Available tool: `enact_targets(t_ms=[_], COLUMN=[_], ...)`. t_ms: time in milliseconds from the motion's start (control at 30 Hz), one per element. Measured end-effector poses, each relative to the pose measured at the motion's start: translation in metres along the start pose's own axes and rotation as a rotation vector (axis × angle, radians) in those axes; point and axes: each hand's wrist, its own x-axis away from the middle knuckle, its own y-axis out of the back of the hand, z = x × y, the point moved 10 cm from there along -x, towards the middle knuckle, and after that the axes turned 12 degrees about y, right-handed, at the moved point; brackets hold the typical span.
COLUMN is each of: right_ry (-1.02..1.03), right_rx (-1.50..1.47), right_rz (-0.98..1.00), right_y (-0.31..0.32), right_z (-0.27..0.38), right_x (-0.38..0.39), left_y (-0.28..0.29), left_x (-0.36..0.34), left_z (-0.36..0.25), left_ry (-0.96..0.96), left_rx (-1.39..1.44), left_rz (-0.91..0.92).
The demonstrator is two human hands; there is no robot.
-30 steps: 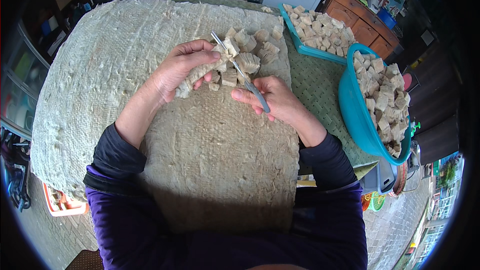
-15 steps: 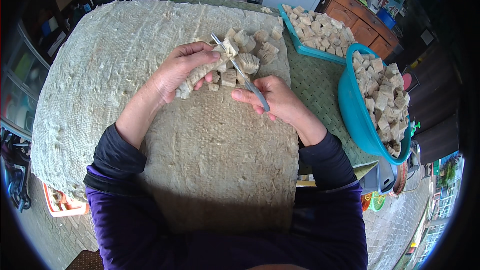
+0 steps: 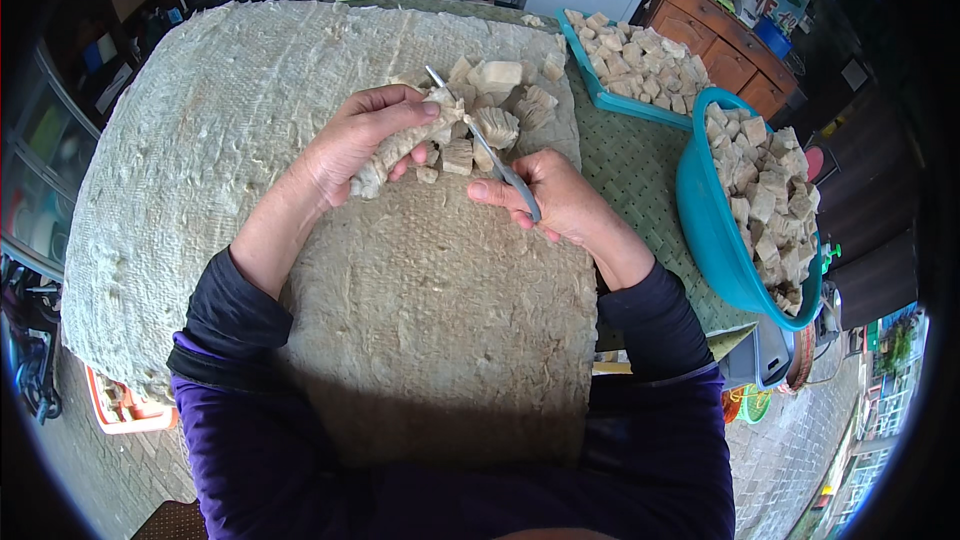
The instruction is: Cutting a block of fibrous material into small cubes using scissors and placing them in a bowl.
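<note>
Left hand (image 3: pixel 352 137) grasps strip (image 3: pixel 404 147); right hand (image 3: pixel 556 198) grips scissors (image 3: pixel 516 183) at strip's far end. Chunks (image 3: pixel 498 127) lie just beside, on mat (image 3: pixel 440 290).

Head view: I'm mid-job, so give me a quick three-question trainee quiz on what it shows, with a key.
1. Which hand holds the grey-handled metal tool?
2. True or false: the round teal basin, filled with beige chunks, stands to the right of the pale mat.
3. The left hand holds: a) a yellow sponge; b) a pale, rough strip; c) a glass jar.

Key:
1. The right hand.
2. True.
3. b
</note>
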Motion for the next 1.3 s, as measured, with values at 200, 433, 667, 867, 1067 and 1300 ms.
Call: enact_targets(t_ms=[200,433,667,867,1067,1300], right_ry=[0.025,0.100,0.142,0.167,0.123,0.166], right_rx=[-0.069,-0.220,-0.132,-0.046,0.039,0.023], right_rz=[0.079,0.137,0.228,0.227,0.170,0.081], right_y=[-0.005,-0.004,-0.009,-0.010,-0.008,-0.005], right_z=[-0.001,0.008,0.013,0.015,0.009,0.015], right_x=[-0.001,0.002,0.003,0.005,0.003,0.001], left_y=[0.003,0.019,0.015,0.013,0.010,0.007], left_x=[-0.001,0.002,0.001,-0.002,0.005,0.008], left_z=[-0.002,-0.012,-0.013,-0.009,-0.019,-0.026], left_ry=[0.006,-0.076,-0.087,-0.065,-0.163,-0.216], left_rx=[0.104,0.253,0.407,0.302,0.150,-0.029], left_rz=[0.112,-0.051,0.105,0.061,-0.053,-0.047])
